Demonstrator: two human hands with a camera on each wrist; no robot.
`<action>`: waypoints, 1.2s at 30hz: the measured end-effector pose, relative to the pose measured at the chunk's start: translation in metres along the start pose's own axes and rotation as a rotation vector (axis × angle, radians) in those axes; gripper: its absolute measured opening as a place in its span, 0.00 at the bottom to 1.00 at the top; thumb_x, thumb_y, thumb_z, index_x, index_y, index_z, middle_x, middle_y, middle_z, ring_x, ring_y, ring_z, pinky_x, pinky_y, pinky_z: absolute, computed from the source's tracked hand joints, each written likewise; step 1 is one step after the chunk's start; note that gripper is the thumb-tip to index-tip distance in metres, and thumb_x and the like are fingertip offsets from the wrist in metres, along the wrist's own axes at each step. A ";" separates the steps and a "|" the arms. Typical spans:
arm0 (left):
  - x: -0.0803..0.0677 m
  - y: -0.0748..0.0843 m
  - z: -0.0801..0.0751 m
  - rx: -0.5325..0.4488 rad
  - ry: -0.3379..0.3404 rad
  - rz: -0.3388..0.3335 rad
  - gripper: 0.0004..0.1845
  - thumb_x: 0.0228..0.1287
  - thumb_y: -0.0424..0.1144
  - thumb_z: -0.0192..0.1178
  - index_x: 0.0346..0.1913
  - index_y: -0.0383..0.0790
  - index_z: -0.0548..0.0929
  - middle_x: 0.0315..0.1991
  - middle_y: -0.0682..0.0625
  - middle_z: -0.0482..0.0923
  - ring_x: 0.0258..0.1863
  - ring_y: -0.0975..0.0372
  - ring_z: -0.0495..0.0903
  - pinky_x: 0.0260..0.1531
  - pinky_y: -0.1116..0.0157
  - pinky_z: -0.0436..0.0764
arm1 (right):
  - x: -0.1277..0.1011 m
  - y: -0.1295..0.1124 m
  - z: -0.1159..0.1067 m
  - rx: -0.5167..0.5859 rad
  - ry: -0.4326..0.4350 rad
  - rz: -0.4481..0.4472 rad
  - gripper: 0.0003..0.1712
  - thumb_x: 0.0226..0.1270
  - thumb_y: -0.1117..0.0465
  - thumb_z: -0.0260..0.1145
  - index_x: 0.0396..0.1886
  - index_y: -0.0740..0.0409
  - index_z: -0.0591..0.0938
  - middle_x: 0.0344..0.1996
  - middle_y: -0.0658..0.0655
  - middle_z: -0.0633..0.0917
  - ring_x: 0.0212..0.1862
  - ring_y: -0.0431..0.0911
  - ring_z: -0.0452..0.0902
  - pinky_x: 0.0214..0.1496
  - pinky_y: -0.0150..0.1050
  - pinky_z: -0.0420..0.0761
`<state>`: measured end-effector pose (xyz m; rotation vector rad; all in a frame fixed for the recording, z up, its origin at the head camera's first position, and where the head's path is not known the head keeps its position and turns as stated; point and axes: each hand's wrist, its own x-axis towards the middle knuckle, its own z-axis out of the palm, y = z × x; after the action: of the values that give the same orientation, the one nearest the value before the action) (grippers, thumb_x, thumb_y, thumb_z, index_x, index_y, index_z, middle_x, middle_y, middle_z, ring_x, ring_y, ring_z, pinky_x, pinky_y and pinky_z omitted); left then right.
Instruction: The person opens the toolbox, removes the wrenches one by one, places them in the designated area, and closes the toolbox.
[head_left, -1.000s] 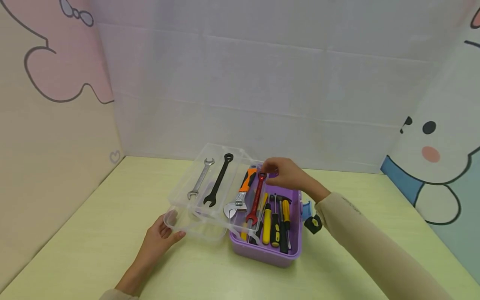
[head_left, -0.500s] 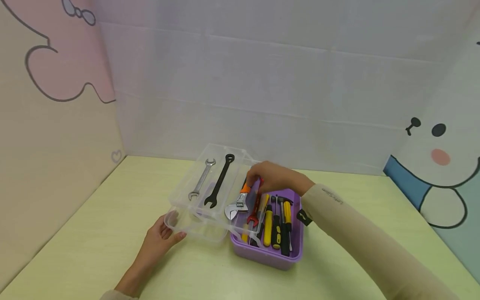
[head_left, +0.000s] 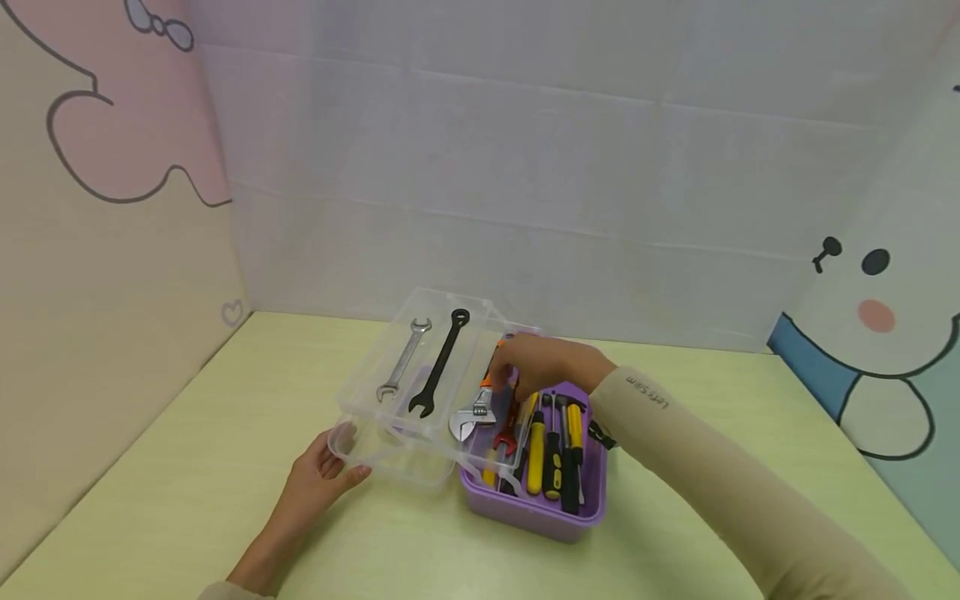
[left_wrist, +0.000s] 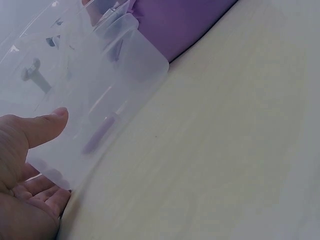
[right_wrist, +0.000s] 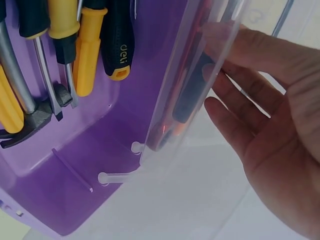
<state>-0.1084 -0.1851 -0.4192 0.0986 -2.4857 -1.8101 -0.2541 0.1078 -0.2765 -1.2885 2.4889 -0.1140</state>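
A purple toolbox [head_left: 525, 521] stands with its clear fold-out trays [head_left: 390, 379] swung left. My left hand [head_left: 318, 475] holds the near left corner of the lower tray, fingers beneath it and thumb at its side. My right hand [head_left: 536, 362] reaches into the upper tray over the box and pinches a thin purple divider [head_left: 501, 400], partly hidden by the fingers. Around it lie an adjustable wrench [head_left: 476, 417] with orange grip and a red wrench [head_left: 506, 437]. A silver wrench [head_left: 405, 358] and a black wrench [head_left: 442, 358] lie in the left compartments.
Inside the box, a hammer [right_wrist: 37, 117] and several yellow-and-black screwdrivers [right_wrist: 90, 55] lie side by side. A black tape measure [head_left: 600, 435] sits right of the box, partly behind the right sleeve. A light wall [head_left: 465, 183] stands behind the table.
My right hand has moved left and down from the tray's far right end, bringing the purple divider into the tray between the wrenches. The left hand stays at the tray corner.
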 end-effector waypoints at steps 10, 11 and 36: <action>0.000 0.000 -0.001 0.013 -0.003 -0.001 0.38 0.59 0.33 0.65 0.68 0.25 0.58 0.68 0.27 0.59 0.68 0.41 0.61 0.65 0.56 0.65 | 0.004 -0.005 0.000 -0.126 -0.013 0.021 0.19 0.52 0.71 0.71 0.45 0.53 0.86 0.46 0.51 0.84 0.50 0.47 0.79 0.53 0.39 0.82; -0.001 0.000 -0.001 0.010 -0.002 -0.001 0.38 0.59 0.32 0.66 0.68 0.25 0.58 0.68 0.27 0.59 0.68 0.41 0.61 0.65 0.56 0.65 | 0.004 -0.005 0.001 -0.130 -0.019 0.021 0.20 0.53 0.71 0.71 0.46 0.53 0.85 0.47 0.52 0.84 0.51 0.48 0.79 0.54 0.40 0.82; -0.001 -0.002 0.001 -0.025 -0.013 -0.004 0.38 0.59 0.32 0.65 0.68 0.26 0.57 0.69 0.28 0.58 0.69 0.42 0.59 0.66 0.58 0.64 | 0.008 0.004 0.009 -0.196 0.105 -0.084 0.18 0.48 0.75 0.68 0.38 0.53 0.86 0.39 0.50 0.86 0.42 0.44 0.79 0.48 0.38 0.82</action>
<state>-0.1071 -0.1847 -0.4218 0.0904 -2.4724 -1.8492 -0.2583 0.1038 -0.2883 -1.5028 2.5878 0.0452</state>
